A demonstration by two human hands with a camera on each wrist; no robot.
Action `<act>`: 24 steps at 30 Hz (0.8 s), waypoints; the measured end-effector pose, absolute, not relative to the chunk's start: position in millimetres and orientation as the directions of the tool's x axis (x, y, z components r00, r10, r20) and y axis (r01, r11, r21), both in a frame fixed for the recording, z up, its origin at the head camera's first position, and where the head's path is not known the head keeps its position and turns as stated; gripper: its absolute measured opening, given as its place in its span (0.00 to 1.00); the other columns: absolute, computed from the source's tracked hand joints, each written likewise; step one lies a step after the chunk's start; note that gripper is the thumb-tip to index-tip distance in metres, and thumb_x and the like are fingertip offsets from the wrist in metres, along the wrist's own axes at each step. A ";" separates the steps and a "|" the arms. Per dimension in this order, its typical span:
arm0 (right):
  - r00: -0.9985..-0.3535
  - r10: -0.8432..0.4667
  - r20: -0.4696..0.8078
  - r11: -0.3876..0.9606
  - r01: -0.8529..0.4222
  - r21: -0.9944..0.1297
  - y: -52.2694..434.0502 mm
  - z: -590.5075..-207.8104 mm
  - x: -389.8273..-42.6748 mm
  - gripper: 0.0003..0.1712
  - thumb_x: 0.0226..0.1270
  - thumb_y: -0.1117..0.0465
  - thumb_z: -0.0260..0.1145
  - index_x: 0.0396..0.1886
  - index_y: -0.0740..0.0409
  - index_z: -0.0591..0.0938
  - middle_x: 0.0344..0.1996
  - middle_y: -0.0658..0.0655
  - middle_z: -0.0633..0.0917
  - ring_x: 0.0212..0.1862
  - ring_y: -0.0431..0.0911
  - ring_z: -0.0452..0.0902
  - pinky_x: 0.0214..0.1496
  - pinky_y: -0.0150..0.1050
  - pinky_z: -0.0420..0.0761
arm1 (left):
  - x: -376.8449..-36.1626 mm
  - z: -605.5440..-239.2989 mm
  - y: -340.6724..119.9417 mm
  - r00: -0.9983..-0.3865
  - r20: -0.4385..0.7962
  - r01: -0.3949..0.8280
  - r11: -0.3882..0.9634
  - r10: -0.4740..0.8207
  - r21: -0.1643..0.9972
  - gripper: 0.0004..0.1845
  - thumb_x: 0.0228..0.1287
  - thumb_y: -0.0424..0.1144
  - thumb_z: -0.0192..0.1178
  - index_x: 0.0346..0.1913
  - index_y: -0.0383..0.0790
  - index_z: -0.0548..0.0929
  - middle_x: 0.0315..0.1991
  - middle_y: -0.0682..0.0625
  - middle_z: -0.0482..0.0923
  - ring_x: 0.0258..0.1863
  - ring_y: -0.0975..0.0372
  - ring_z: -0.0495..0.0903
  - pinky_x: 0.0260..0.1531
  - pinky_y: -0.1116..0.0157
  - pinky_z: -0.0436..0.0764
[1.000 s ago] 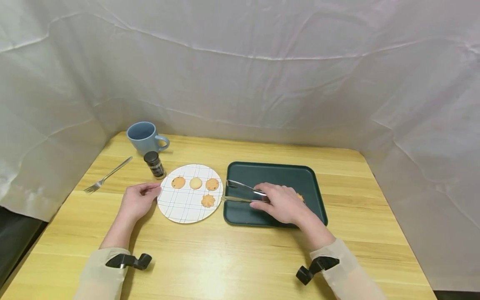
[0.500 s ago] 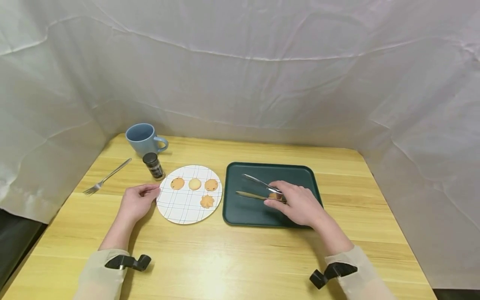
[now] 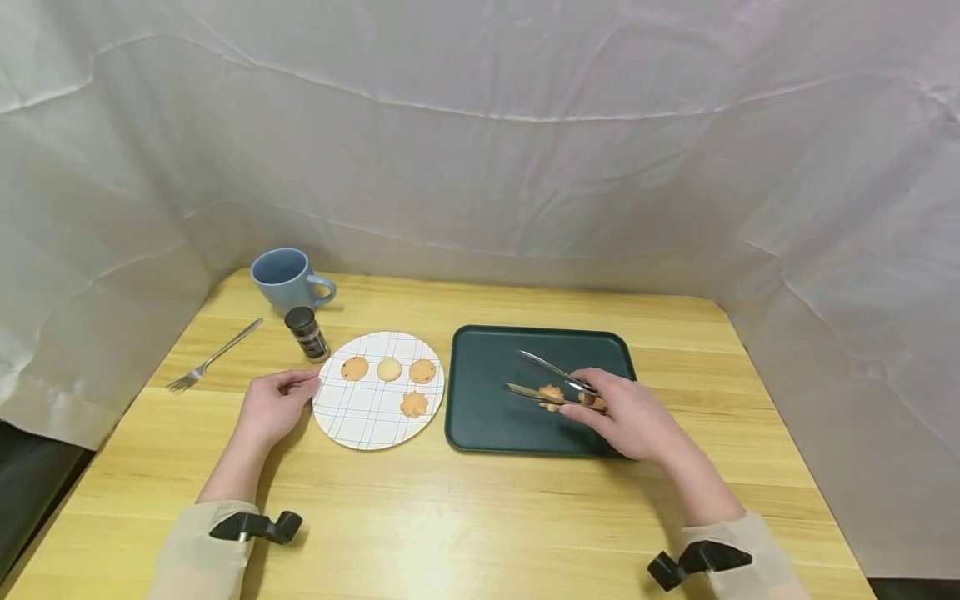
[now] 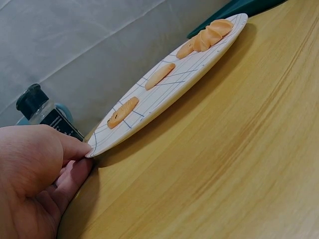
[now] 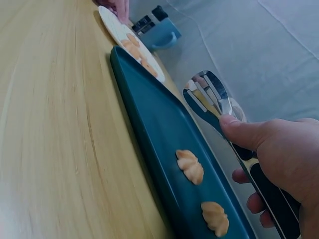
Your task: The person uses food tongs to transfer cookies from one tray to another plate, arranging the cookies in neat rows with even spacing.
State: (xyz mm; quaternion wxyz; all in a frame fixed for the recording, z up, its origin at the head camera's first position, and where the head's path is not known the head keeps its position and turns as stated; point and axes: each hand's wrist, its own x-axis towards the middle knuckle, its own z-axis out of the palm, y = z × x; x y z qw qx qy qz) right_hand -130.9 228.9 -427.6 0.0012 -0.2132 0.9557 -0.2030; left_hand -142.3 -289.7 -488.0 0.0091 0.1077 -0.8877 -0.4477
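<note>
My left hand (image 3: 273,406) pinches the left rim of a round white plate (image 3: 348,417) with blue grid lines. Three round cookies (image 3: 355,368) lie in a row on it, with a flower-shaped cookie (image 3: 414,404) below the right one. My right hand (image 3: 630,415) grips metal tongs (image 3: 527,391) with dark handles, seen in the right wrist view. Their two arms stand apart, pointing left over the dark green tray (image 3: 480,425). Two ridged cookies lie on that tray: one (image 5: 190,167) shows below the tongs, the other (image 5: 215,218) is partly hidden by my fingers in the head view.
A blue mug (image 3: 288,283) stands at the back left, with a black-capped spice jar (image 3: 307,335) in front of it. The fork (image 3: 215,356) lies further left. Pale cloth (image 3: 480,167) hangs behind the wooden table (image 3: 420,525).
My right hand has moved right across the tray with the tongs, from beside the plate, uncovering a cookie. My left hand stays at the plate's rim.
</note>
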 end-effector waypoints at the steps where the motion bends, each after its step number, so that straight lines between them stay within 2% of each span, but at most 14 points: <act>1: -0.911 -0.403 0.082 0.829 -0.402 -0.388 231.1 -427.8 -130.6 0.34 0.74 0.32 0.65 0.65 0.52 0.82 0.36 0.42 0.81 0.33 0.41 0.74 0.36 0.43 0.75 | -142.5 -488.1 -289.8 -0.977 -0.079 -0.182 0.575 -0.200 0.797 0.21 0.80 0.45 0.61 0.61 0.31 0.86 0.53 0.37 0.87 0.51 0.52 0.82 0.42 0.71 0.78; 11: -0.927 -0.372 0.054 0.857 -0.365 -0.363 249.0 -429.2 -125.8 0.39 0.73 0.29 0.63 0.66 0.55 0.81 0.36 0.45 0.81 0.35 0.43 0.75 0.40 0.46 0.77 | -143.9 -487.9 -289.4 -0.975 -0.092 -0.195 0.570 -0.204 0.798 0.21 0.80 0.45 0.60 0.62 0.31 0.85 0.54 0.37 0.86 0.53 0.51 0.82 0.44 0.69 0.78; 18: -0.933 -0.359 0.022 0.874 -0.344 -0.344 258.5 -432.6 -121.2 0.39 0.74 0.32 0.65 0.67 0.57 0.80 0.35 0.45 0.83 0.33 0.42 0.76 0.41 0.49 0.78 | -142.8 -488.6 -289.7 -0.975 -0.090 -0.193 0.575 -0.203 0.795 0.21 0.80 0.45 0.60 0.62 0.31 0.85 0.54 0.37 0.87 0.52 0.51 0.82 0.44 0.69 0.78; 24: -0.936 -0.352 0.013 0.883 -0.337 -0.327 264.6 -438.2 -119.9 0.37 0.75 0.34 0.66 0.67 0.58 0.81 0.44 0.52 0.88 0.42 0.48 0.84 0.47 0.56 0.82 | -143.0 -489.2 -290.7 -0.975 -0.080 -0.188 0.582 -0.206 0.791 0.21 0.80 0.45 0.61 0.61 0.31 0.86 0.53 0.37 0.87 0.51 0.52 0.82 0.43 0.70 0.77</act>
